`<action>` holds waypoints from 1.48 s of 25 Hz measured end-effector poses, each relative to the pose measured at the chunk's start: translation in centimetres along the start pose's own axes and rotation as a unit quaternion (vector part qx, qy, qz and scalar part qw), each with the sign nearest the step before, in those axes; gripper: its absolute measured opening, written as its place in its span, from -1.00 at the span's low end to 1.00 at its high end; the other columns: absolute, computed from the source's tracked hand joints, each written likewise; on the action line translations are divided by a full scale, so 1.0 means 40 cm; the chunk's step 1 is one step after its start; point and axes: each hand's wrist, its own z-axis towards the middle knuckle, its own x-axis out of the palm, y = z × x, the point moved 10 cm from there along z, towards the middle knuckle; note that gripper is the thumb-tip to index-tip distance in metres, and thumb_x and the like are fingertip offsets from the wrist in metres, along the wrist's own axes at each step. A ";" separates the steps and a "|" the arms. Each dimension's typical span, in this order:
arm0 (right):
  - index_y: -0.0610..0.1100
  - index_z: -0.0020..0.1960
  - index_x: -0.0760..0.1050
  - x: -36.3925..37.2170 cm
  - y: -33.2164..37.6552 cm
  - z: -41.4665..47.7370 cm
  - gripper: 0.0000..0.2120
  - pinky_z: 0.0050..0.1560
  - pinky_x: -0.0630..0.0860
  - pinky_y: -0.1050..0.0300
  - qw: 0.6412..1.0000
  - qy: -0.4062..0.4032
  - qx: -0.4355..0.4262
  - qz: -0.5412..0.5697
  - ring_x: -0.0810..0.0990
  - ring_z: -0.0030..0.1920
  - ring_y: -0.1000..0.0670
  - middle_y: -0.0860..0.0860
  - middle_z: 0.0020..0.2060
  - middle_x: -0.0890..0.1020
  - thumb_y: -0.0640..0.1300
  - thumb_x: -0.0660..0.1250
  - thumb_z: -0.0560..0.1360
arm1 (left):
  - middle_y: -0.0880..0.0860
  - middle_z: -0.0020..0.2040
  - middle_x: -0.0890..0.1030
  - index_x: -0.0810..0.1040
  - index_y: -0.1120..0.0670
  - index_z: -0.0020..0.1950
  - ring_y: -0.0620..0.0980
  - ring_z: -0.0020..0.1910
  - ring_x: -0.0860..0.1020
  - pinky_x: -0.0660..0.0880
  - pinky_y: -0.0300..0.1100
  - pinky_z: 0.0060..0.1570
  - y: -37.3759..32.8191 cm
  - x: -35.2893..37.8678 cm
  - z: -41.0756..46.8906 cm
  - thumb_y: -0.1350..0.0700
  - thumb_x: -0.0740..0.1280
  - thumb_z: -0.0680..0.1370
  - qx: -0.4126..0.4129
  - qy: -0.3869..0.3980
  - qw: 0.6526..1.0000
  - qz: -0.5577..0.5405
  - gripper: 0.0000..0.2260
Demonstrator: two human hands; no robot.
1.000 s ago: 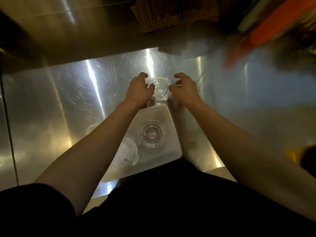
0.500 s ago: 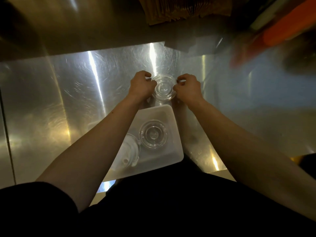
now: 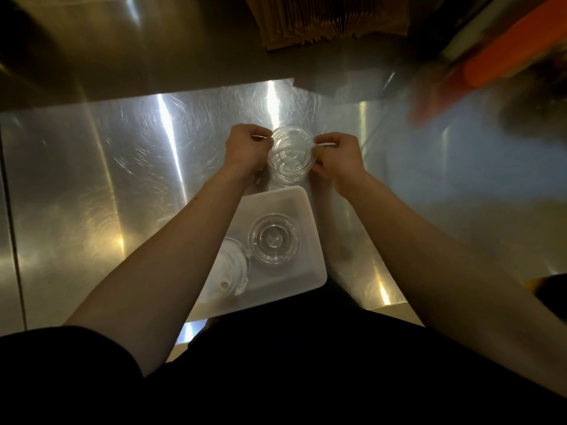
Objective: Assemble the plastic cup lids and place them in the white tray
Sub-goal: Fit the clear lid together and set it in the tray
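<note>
Fingers [image 3: 260, 139] of left hand [image 3: 245, 151] and right hand [image 3: 337, 154] now curled tight, clamped on opposite edges of clear lid [image 3: 291, 156]; earlier spread looser. Pressing-together judged under way, lid held just beyond far rim of white tray [image 3: 310, 210].

Tray contents: assembled lid [image 3: 274, 239] at right, second lid [image 3: 230, 271] at near left, partly hidden by forearm.

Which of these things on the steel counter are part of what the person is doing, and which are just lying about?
Part of the job:
- clear lid, pinched at its edges by the left hand and right hand
- white tray
- clear lid in the tray
- second lid in the tray, partly behind the left forearm

Lying about:
- brown paper stack
- orange object, blurred
- steel counter
</note>
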 end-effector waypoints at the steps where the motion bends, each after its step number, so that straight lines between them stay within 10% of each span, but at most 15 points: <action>1: -0.05 -0.11 0.59 -0.004 0.010 -0.008 -0.85 -0.20 0.58 0.00 1.000 -0.001 -0.010 0.007 0.65 -0.17 -0.16 -0.18 -0.08 0.67 -0.27 0.37 0.40 | 0.18 0.08 0.69 0.66 0.16 0.09 0.14 0.03 0.67 0.63 0.03 0.06 -0.010 -0.008 -0.009 0.25 0.38 0.51 0.010 -0.006 1.000 -0.008 -0.83; 18: -0.05 0.01 0.62 -0.009 0.166 -0.226 -0.85 -0.17 0.61 0.26 0.979 0.059 -0.196 0.018 0.70 -0.08 0.00 -0.06 -0.12 0.69 -0.21 0.41 0.46 | 0.11 -0.05 0.65 0.65 0.17 0.09 0.01 -0.09 0.62 0.65 -0.18 -0.09 -0.048 -0.165 -0.237 0.20 0.39 0.53 0.102 -0.076 0.985 -0.113 -0.84; 37: -0.08 0.17 0.58 -0.021 -0.059 -0.434 -0.75 0.00 0.67 0.08 0.973 0.014 -0.211 -0.096 0.68 -0.19 0.06 0.07 -0.25 0.66 -0.16 0.36 0.49 | 0.14 0.17 0.67 0.63 0.13 0.24 0.07 0.13 0.63 0.54 -0.08 0.21 0.065 -0.141 -0.384 0.23 0.27 0.57 0.161 -0.088 0.973 0.144 -0.72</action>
